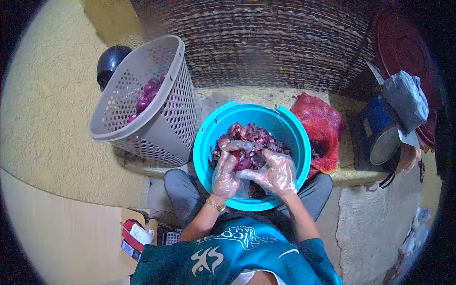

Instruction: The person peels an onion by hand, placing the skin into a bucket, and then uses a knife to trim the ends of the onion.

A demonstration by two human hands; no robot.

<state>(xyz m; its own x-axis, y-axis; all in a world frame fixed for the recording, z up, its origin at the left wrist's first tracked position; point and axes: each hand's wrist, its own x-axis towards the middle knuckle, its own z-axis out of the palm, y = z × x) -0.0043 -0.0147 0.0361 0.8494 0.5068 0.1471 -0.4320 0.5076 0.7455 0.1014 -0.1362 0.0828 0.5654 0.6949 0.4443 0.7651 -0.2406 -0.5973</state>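
Note:
A turquoise tub (304, 142) sits between my knees, filled with red onions and loose dry onion skins (268, 140). Over it, my left hand (228, 175), in a clear plastic glove, has its fingers wrapped round a red onion (242, 160). My right hand (280, 174), gloved the same way, is close against the onion's right side, fingers bent and thumb reaching toward the left hand. A dark piece shows between the right fingers and the onion; whether it is skin or a tool cannot be made out.
A tall grey perforated basket (183, 114) with peeled red onions (148, 95) stands at left, a dark helmet-like object (111, 64) behind it. Right of the tub lies a red mesh sack (319, 121). A blue box (373, 121) stands farther right. A wooden tabletop (61, 228) is at lower left.

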